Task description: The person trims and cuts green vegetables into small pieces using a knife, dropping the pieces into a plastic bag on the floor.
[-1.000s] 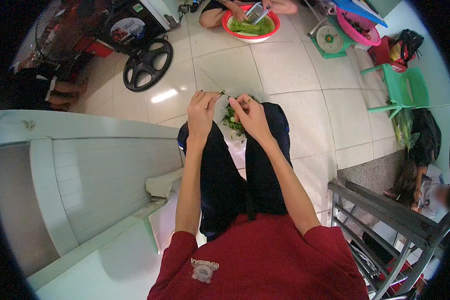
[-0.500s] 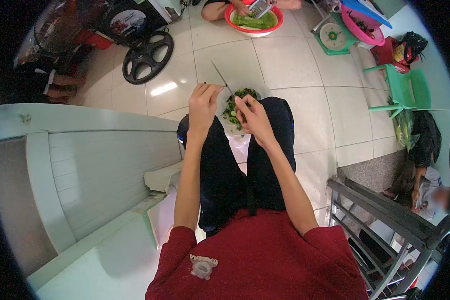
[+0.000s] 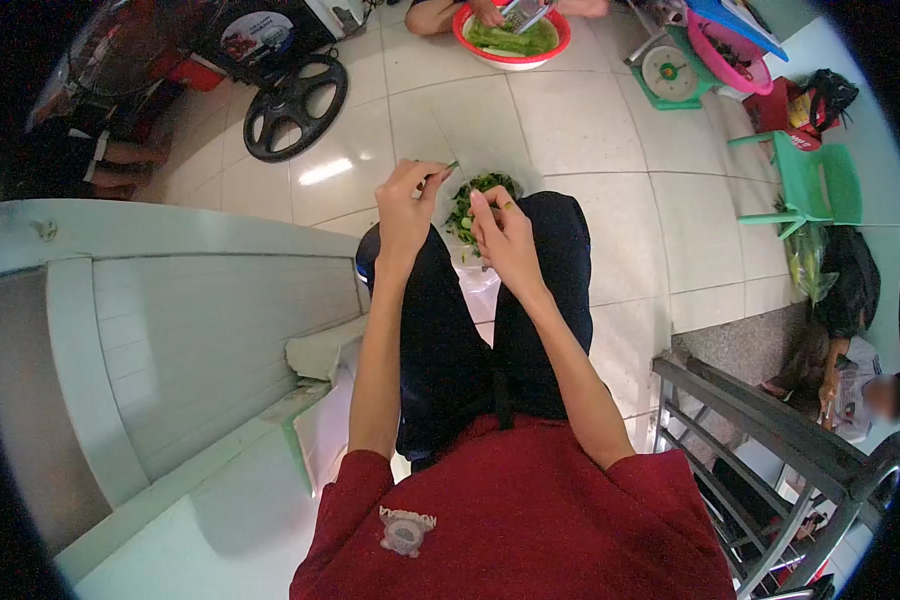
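My left hand (image 3: 405, 212) is closed in a pinch on a small green stem (image 3: 453, 165) that pokes out past its fingertips. My right hand (image 3: 505, 232) is also closed, its fingers curled with the thumb pressed in. The thin knife that showed at this hand a moment earlier cannot be made out now. Just below and between the hands, a pile of cut greens (image 3: 463, 222) lies in a clear plastic bag (image 3: 478, 285) between my knees.
Ahead, another person's hands work over a red-rimmed basin (image 3: 560, 50) of green vegetables. A steering wheel (image 3: 315, 112) lies on the tiles at left. To the right are a green scale (image 3: 672, 75), a pink basin (image 3: 760, 80), a green chair (image 3: 830, 180) and a metal railing (image 3: 760, 415).
The thin blade that pointed forward from my right hand no longer shows. My left hand has shifted slightly, and the green stem at its fingertips now points up to the right.
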Demonstrator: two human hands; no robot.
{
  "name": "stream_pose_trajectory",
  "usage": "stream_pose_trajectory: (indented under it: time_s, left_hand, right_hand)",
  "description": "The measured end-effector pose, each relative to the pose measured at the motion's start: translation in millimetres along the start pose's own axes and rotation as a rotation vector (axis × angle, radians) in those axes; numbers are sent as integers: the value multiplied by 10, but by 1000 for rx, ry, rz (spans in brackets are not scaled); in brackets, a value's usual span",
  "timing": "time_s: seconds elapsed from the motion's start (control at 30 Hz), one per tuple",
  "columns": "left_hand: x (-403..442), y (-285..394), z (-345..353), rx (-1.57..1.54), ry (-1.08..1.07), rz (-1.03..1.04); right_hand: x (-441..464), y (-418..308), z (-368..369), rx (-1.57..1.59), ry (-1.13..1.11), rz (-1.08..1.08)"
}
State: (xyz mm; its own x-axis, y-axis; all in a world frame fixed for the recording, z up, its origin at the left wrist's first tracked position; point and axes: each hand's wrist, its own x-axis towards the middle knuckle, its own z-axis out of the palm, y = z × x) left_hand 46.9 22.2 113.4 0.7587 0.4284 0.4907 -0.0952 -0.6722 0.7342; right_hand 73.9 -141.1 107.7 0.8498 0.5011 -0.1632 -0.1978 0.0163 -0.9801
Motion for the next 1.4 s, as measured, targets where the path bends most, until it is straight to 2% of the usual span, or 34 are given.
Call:
stream_pose_trajectory:
  time_s: [0.13, 0.6, 1.27, 1.4]
  left_hand:
    - [8, 10, -12, 9, -53, 46]
    - [5, 26, -1, 4, -49, 5]
    - [-6, 22, 23, -73, -38, -53]
    - [0, -8, 42, -54, -29, -12]
  right_hand:
    - [54, -51, -6, -27, -17, 61]
    - [-6, -21, 26, -252, 78, -89]
    - [-214, 197, 85, -244, 156, -83]
    - [-258, 287, 115, -215, 194, -116]
